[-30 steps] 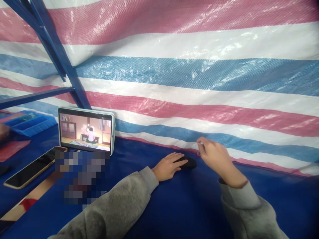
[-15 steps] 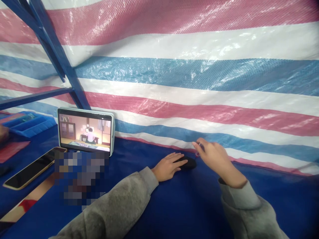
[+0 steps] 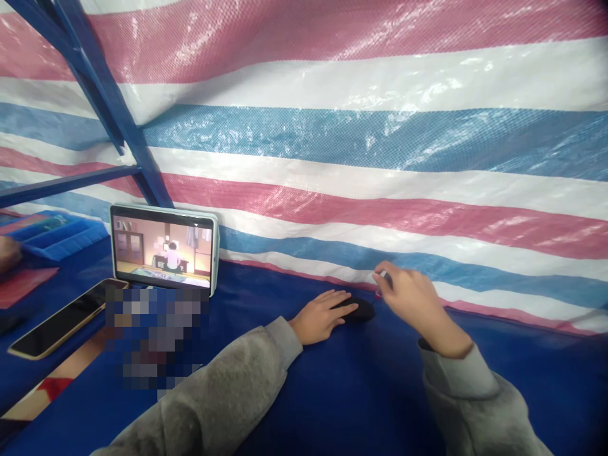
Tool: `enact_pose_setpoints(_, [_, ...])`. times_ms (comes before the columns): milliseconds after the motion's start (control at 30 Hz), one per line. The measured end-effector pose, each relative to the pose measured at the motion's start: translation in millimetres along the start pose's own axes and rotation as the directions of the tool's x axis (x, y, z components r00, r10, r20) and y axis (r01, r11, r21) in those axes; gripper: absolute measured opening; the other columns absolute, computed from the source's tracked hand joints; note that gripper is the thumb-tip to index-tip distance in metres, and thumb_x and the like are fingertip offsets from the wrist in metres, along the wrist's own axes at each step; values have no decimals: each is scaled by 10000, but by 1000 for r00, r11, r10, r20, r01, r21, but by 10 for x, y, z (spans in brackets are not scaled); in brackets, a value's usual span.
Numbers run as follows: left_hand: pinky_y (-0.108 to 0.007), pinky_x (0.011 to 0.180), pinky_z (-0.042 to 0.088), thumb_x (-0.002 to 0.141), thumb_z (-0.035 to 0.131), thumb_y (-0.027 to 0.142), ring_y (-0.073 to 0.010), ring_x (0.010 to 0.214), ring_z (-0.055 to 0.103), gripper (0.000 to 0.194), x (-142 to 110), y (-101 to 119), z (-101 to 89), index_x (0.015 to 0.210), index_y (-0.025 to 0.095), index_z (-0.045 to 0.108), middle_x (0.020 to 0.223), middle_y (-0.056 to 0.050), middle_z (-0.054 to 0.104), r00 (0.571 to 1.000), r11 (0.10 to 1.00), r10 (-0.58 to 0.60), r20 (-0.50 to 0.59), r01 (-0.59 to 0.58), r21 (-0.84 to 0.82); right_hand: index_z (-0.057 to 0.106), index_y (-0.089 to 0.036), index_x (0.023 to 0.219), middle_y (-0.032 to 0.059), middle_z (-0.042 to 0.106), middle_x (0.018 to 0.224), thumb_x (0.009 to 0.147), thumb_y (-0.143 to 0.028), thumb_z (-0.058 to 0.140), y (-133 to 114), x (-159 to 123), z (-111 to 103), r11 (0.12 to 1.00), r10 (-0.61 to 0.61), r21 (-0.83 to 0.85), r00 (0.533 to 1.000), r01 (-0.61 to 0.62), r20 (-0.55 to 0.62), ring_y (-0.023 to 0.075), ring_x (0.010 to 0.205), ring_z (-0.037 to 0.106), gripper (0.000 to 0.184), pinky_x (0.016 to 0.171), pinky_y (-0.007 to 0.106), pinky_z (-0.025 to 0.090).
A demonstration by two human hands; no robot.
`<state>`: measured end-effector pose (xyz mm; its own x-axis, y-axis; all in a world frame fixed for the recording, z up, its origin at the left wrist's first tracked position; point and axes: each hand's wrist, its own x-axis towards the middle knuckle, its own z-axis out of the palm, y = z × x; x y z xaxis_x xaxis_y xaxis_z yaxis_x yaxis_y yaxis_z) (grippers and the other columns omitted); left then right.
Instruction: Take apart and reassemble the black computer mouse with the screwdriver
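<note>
A black, rounded object, likely a computer mouse (image 3: 361,310), lies on the blue table covering. My left hand (image 3: 319,318) rests flat with outstretched fingers, their tips over the near left part of the mouse. To the right, my right hand (image 3: 403,292) is held just above the table, thumb and index finger pinched together. Something small and dark shows between those fingers, with a little red and white bit (image 3: 379,294) below them. What it is cannot be made out.
A phone or tablet (image 3: 164,247) playing a cartoon stands upright on the left. Beside it lie a dark-screened phone (image 3: 66,320) and a blue compartment tray (image 3: 61,237). Another person's hand (image 3: 8,253) shows at the left edge. A striped tarp (image 3: 356,183) hangs behind the table.
My right hand's fingers have shifted slightly; the pale pink, thin piece below them now looks like a small red and white bit. My left hand stays on the mouse.
</note>
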<state>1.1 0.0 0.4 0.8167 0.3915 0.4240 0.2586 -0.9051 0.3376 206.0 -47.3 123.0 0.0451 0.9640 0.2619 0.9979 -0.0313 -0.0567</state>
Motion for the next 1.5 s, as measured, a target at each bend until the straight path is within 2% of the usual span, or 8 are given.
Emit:
enact_pose_setpoints(133, [-421,1184,277,973,473,198,-213,1394,362,436,4,3,-5,1408,206,443,1486,-96,413,1000,1000,-6,2,6,7,648,-225,952,46,692,673,944,-510,366,-6,-3,-7,1000,17,7,1000,-17,5,216,643,636,401,562,283,306])
enact_pose_setpoints(300, [-434,1180,281,973,472,197,-212,1396,361,450,2,-5,5,1420,223,421,1489,-87,411,1000,1000,-3,2,3,-2,630,-216,1040,63,732,969,932,-283,399,22,4,23,1000,-19,14,998,20,-58,199,734,653,264,595,284,329])
enact_pose_setpoints(467, [-446,1176,288,980,456,207,-213,1394,364,441,0,-10,10,1418,233,423,1490,-86,409,1000,1000,2,-5,-2,-2,646,-209,971,64,703,693,949,-433,374,23,1,10,999,21,-27,1000,-21,-13,227,640,638,353,559,295,295])
enact_pose_setpoints(633, [-450,1173,293,978,456,205,-218,1394,363,441,0,-5,6,1417,233,426,1487,-89,412,1000,1000,4,-10,-4,-6,628,-232,1050,34,700,697,908,-286,413,-9,-10,-24,1000,-3,-9,1000,3,11,206,626,628,262,569,286,293])
enact_pose_setpoints(967, [-441,1174,289,978,447,202,-209,1391,368,440,3,0,-16,1415,244,423,1482,-75,423,999,998,-32,2,32,-45,667,-227,821,45,707,673,922,-453,443,85,-23,-75,995,55,81,998,-52,-34,224,642,646,334,588,295,347])
enact_pose_setpoints(1100, [-451,1165,297,926,539,217,-235,1397,351,542,-4,0,-12,1441,256,375,1502,-80,385,998,996,-60,17,60,-62,695,-228,838,44,735,784,930,-420,431,101,-145,-147,945,-132,312,987,95,97,216,732,669,339,668,300,428])
enact_pose_setpoints(1233, [-406,1077,423,909,549,178,-234,1288,476,581,-12,15,-32,1441,319,362,1436,-54,424,989,987,-143,24,145,-66,723,-257,968,24,746,1007,885,-310,517,85,-313,-21,866,-361,459,884,199,299,210,920,676,228,807,303,467])
enact_pose_setpoints(1500, [-329,1026,444,981,482,307,-189,1144,571,405,18,-8,-85,1383,272,443,1271,-42,566,964,935,-260,-49,239,-261,703,-260,940,23,720,957,814,-176,591,-36,-594,416,870,-426,421,822,258,378,214,916,649,189,853,346,464])
